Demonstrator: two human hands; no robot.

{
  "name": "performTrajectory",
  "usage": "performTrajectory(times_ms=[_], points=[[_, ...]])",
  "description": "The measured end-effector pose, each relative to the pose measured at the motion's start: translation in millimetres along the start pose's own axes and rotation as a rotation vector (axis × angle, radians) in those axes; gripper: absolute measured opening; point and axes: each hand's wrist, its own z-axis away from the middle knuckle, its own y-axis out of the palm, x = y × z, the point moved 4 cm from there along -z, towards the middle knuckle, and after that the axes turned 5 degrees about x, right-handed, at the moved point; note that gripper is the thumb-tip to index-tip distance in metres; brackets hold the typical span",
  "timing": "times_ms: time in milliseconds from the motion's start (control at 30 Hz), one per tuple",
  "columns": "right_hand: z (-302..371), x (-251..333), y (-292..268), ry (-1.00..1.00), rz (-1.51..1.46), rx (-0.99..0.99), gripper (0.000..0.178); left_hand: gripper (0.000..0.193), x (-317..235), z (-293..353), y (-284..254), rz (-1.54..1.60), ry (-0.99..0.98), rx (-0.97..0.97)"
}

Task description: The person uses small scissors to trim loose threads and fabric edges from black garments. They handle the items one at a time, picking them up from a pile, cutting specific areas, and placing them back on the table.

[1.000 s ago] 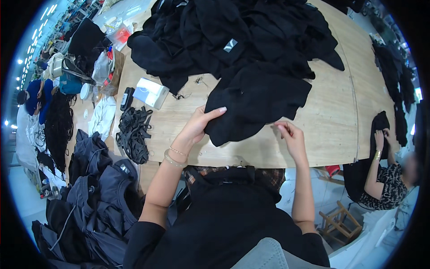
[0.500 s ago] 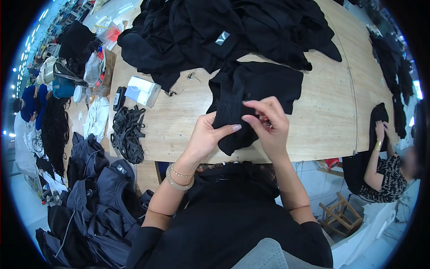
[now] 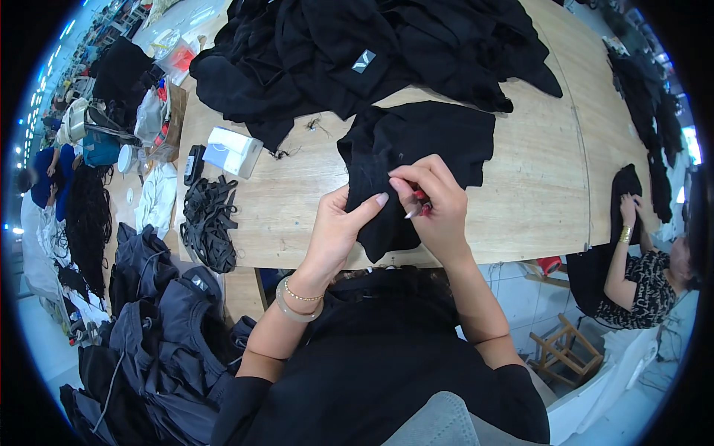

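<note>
A piece of black cloth, a folded garment (image 3: 439, 134), lies on the table in front of me. My left hand (image 3: 338, 227) grips its near left edge, thumb on top and fingers hidden beneath. Over the cloth, the thumb and forefinger of my right hand (image 3: 439, 201) are pinched together at its surface; whatever is between the tips is too small to make out. Tucked in the curled fingers of that hand is a small red-handled tool (image 3: 424, 210) with a shiny tip, mostly covered by the hand.
Behind the garment rises a large heap of black garments (image 3: 312, 59). To the left are a white-and-blue box (image 3: 232, 152), a bundle of black straps (image 3: 208, 227) and dark grey garments (image 3: 163, 327). At right, a co-worker (image 3: 639, 282) handles black cloth near a wooden stool (image 3: 565, 349).
My right thumb and forefinger, apart before, have closed together at the cloth. The red-handled tool in that hand now shows more clearly. My left hand keeps its grip.
</note>
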Motion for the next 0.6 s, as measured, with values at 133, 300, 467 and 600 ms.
performTrajectory(times_ms=[133,300,467,600], points=[[3.3,-0.7,-1.7,0.109,-0.07,-0.009,0.012,0.021,2.0,1.7,2.0,-0.056,0.034,0.005],[8.7,-17.5,-10.0,0.37,-0.313,-0.003,0.009,0.022,1.5,1.3,3.1,-0.022,0.039,-0.012],[19.8,-25.3,-28.3,0.466,-0.125,0.01,0.026,0.022,0.6,-0.1,6.5,0.071,0.041,-0.068],[21.2,-15.2,-41.4,0.357,-0.112,0.054,0.029,0.02,6.3,-2.1,3.0,0.081,0.047,-0.058]])
